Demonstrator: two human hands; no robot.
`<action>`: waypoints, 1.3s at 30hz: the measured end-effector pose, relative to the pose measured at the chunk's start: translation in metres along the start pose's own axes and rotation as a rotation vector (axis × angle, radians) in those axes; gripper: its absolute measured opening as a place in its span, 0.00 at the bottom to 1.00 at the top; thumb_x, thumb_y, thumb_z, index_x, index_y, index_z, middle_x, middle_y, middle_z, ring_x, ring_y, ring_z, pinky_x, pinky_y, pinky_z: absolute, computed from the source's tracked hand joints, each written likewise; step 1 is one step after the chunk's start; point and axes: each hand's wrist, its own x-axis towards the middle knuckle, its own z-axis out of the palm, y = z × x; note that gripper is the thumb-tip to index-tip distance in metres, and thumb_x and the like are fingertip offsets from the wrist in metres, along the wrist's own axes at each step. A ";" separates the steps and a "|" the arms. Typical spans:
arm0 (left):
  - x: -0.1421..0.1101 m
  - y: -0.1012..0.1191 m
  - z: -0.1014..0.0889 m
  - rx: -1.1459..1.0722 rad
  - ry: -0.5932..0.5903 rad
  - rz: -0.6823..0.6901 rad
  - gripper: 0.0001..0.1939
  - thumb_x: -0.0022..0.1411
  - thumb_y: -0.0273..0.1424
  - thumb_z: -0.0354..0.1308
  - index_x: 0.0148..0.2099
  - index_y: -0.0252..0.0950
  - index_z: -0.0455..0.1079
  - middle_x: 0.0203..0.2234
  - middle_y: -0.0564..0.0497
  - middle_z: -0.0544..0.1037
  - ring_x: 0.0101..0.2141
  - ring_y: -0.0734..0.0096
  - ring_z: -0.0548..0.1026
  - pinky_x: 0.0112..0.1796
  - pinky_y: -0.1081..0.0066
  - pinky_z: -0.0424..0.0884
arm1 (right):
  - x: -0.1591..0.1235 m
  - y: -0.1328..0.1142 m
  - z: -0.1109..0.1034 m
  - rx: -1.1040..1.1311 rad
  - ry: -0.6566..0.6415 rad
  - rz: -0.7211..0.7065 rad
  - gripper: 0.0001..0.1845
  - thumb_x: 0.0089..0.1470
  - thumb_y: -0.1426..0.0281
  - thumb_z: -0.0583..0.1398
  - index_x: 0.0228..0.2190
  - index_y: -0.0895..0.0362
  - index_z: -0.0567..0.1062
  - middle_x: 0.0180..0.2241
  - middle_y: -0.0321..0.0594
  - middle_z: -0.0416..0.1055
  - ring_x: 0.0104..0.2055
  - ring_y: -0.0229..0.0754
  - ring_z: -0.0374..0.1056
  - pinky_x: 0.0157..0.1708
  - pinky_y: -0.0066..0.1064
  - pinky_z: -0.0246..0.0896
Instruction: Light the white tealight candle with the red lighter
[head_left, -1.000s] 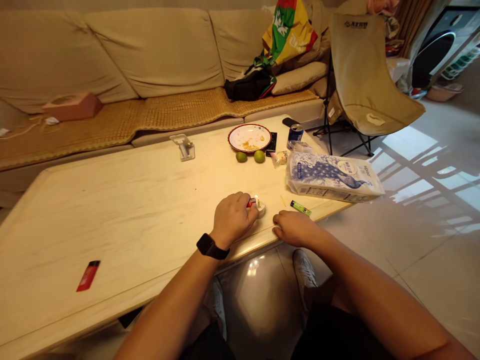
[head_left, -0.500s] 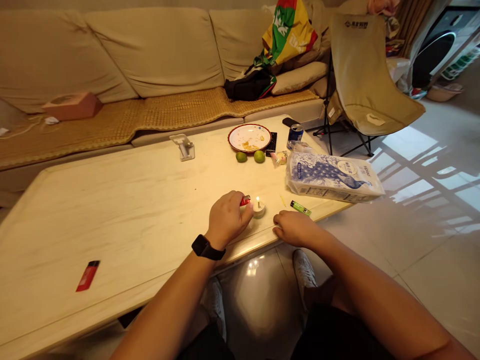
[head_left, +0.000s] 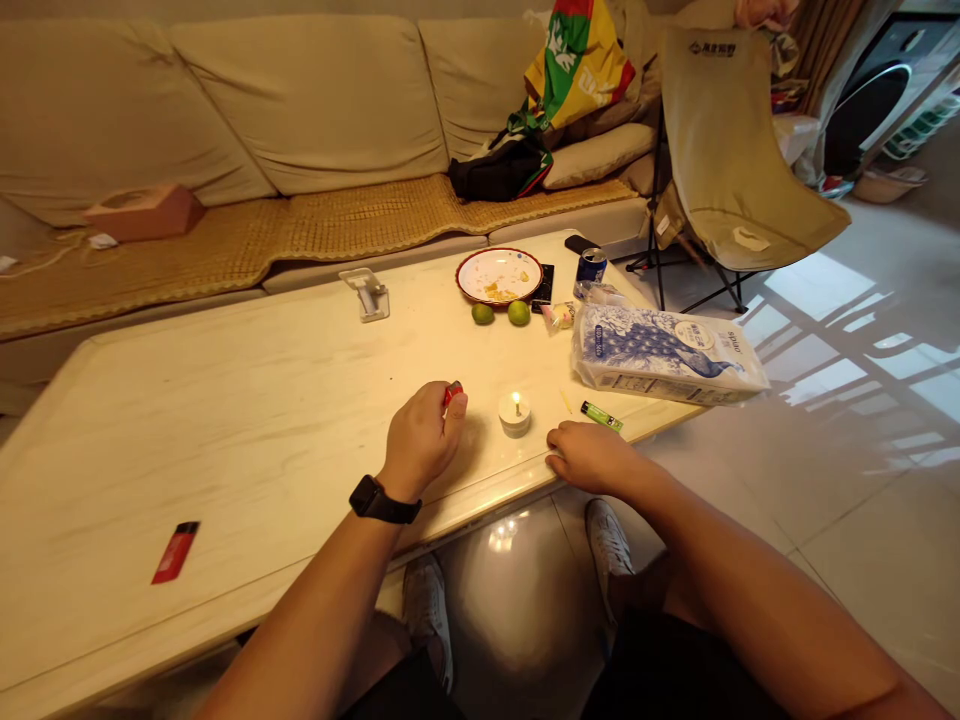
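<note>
My left hand (head_left: 421,437), with a black watch on its wrist, is closed around a red lighter (head_left: 454,393); only the lighter's top end shows. To the right of that hand a small round white candle (head_left: 514,416) stands on the table, its wick burning. My right hand (head_left: 589,455) rests at the table's front edge with its fingers curled, and whether anything is in them is hidden. Just beyond it lie a green lighter (head_left: 601,416) and a thin yellow stick (head_left: 565,401). A second red lighter (head_left: 176,552) lies at the table's left front.
Farther back on the table (head_left: 247,420) are a plate (head_left: 480,275) with food scraps, two green limes (head_left: 518,313), a blue can (head_left: 590,270), a white stand (head_left: 366,294) and a large tissue pack (head_left: 667,350). Behind are a sofa (head_left: 315,100) and a folding chair (head_left: 739,150).
My left hand has drawn back leftward from the candle with the red lighter, leaving the whole candle in sight. The flame keeps burning. My right hand has stayed in place.
</note>
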 end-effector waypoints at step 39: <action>0.003 0.039 0.012 0.085 -0.070 0.189 0.13 0.67 0.40 0.49 0.34 0.39 0.66 0.30 0.47 0.75 0.34 0.60 0.72 0.35 0.63 0.64 | 0.000 -0.002 -0.003 0.002 -0.023 -0.005 0.18 0.62 0.60 0.53 0.44 0.57 0.76 0.46 0.49 0.74 0.47 0.49 0.71 0.44 0.34 0.61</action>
